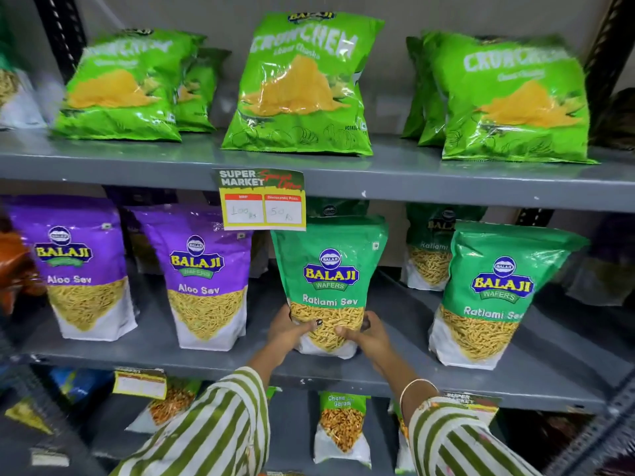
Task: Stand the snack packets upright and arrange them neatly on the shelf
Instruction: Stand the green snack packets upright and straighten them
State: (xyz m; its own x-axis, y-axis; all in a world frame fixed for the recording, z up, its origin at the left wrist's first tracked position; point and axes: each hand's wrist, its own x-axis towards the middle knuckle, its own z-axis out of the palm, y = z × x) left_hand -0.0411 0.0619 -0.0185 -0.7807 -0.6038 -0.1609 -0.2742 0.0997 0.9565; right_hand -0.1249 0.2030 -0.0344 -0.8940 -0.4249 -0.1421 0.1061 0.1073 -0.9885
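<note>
Glossy plastic Ratlami Sev packet (329, 283) at centre, its clear window showing rough yellow strands; shiny, crinkled green film on the Crunchem bags (302, 87) at 12 o'clock. Matt grey painted metal shelf (446, 187), w/ small chips. Paper price tag (263, 201) just left of centre; striped cloth sleeves (213, 427) at 6 o'clock; thin metal bangle (412, 386).

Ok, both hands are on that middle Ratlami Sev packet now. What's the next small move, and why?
Probably settle the Ratlami Sev packet flat on the middle shelf and let go. The left hand and right hand grip its lower corners, and it already stands upright, facing front, roughly level with the Aloo Sev packet beside it. Little seems left to correct.
</note>
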